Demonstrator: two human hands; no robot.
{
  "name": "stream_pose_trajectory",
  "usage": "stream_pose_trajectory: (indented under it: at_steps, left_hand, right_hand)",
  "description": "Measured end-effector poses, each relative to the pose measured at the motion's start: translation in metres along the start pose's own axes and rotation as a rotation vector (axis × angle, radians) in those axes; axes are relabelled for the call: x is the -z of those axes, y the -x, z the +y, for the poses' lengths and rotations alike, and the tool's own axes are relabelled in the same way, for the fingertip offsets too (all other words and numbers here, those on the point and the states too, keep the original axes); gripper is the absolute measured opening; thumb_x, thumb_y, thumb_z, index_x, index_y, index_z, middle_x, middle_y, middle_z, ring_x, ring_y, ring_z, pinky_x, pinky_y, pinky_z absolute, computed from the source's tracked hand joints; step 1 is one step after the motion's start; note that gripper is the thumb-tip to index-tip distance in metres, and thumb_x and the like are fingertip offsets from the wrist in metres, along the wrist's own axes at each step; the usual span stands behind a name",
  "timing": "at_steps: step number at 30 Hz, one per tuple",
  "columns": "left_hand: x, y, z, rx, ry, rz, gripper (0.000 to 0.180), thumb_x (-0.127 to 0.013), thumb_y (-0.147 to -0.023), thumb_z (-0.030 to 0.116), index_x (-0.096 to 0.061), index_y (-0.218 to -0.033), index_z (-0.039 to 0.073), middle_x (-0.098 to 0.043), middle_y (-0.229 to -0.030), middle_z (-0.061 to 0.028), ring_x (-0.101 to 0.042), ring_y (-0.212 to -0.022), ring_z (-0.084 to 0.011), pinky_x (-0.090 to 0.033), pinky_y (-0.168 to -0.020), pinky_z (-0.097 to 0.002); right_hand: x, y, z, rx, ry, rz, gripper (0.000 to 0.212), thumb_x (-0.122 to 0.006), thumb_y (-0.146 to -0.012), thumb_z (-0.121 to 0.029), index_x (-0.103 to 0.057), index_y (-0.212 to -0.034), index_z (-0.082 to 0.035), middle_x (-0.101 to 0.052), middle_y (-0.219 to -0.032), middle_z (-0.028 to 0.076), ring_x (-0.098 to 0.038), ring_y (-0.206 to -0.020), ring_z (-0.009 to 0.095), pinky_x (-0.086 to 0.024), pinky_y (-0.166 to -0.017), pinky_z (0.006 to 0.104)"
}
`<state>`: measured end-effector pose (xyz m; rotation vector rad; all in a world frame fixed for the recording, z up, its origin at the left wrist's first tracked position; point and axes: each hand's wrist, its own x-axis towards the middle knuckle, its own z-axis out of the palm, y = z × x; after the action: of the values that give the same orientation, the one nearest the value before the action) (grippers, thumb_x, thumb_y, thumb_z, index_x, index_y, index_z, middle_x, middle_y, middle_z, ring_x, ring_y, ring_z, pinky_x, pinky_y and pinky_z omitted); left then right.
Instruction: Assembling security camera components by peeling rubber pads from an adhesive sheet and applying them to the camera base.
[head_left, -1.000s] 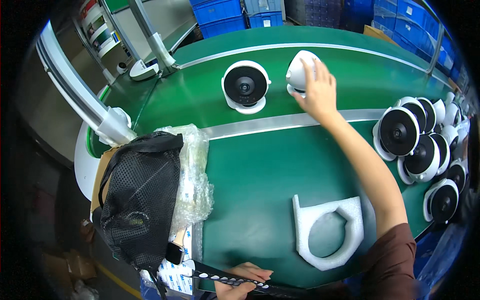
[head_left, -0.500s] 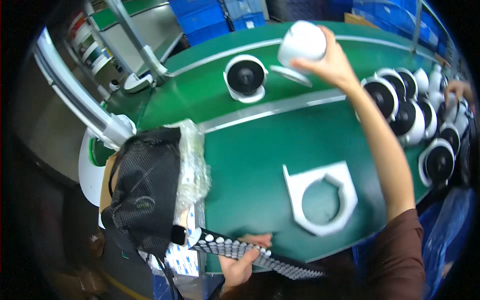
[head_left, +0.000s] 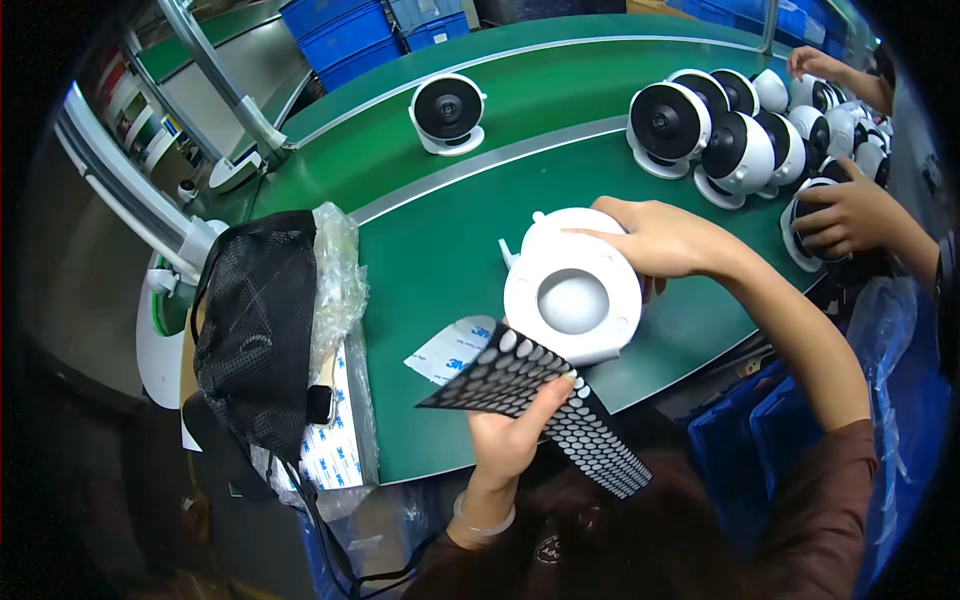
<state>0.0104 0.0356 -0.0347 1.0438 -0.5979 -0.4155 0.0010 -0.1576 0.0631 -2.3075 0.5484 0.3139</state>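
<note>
The right hand (head_left: 665,235) has its grip closed on a white round-bodied camera (head_left: 573,300), fingers over the top right of the housing. The camera is held above the near part of the green bench (head_left: 430,270), tipped so that the ring of its round base, with a smooth recess in the middle, faces the wearer. The left hand (head_left: 510,435) grips a black sheet of round pale pads (head_left: 585,425), thumb on the dotted face. The sheet bends around the hand, and a white backing liner with blue print (head_left: 450,350) sticks out behind its upper left part. The sheet's edge overlaps the camera's lower rim in the view; whether the two touch cannot be told.

Farther off, a black-faced white camera (head_left: 447,112) stands upright on the green conveyor belt (head_left: 550,85), beyond a metal strip (head_left: 440,180). To the right, many similar cameras (head_left: 740,150) crowd together, and a co-worker's hand (head_left: 850,215) lies over one at the near end. On the left, a black mesh bag (head_left: 255,340) rests against clear bubble wrap (head_left: 340,270), with printed sheets (head_left: 330,455) just below.
</note>
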Motion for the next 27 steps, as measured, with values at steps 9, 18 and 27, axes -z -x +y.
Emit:
stream_pose_trajectory:
  at_steps: [9, 18, 27]
  left_hand:
    - [-0.002, -0.006, 0.001, -0.063, 0.034, 0.187, 0.054, -0.056, -0.068, -0.006, -0.033, -0.118, -0.010, -0.046, -0.108, -0.0143, -0.049, -0.086, -0.0149, -0.040, -0.075, -0.0234]
    - [0.000, 0.012, 0.012, -0.237, -0.066, 0.422, 0.023, -0.049, -0.070, -0.006, -0.045, -0.093, -0.004, -0.053, -0.078, -0.0102, -0.052, -0.071, -0.0161, -0.042, -0.068, -0.0253]
    - [-0.014, 0.023, 0.011, -0.270, -0.257, 0.321, 0.037, -0.055, -0.065, -0.004, -0.041, -0.099, -0.007, -0.050, -0.084, -0.0089, -0.049, -0.074, -0.0141, -0.040, -0.068, -0.0230]
  right_hand:
    - [-0.014, -0.014, 0.032, 0.478, 0.160, 0.461, 0.037, -0.051, -0.079, -0.027, -0.048, -0.107, -0.003, -0.054, -0.096, 0.011, -0.052, -0.087, 0.019, -0.041, -0.074, 0.0276]
    - [-0.101, 0.073, 0.015, 0.780, -0.257, 0.670, 0.012, -0.062, -0.064, 0.001, -0.059, -0.075, 0.000, -0.058, -0.070, 0.009, -0.053, -0.058, 0.014, -0.040, -0.051, 0.0209]
    - [-0.107, 0.061, 0.023, 0.686, -0.615, 0.396, 0.009, -0.063, -0.063, 0.002, -0.058, -0.071, 0.002, -0.058, -0.067, 0.007, -0.053, -0.061, 0.011, -0.041, -0.055, 0.0204]
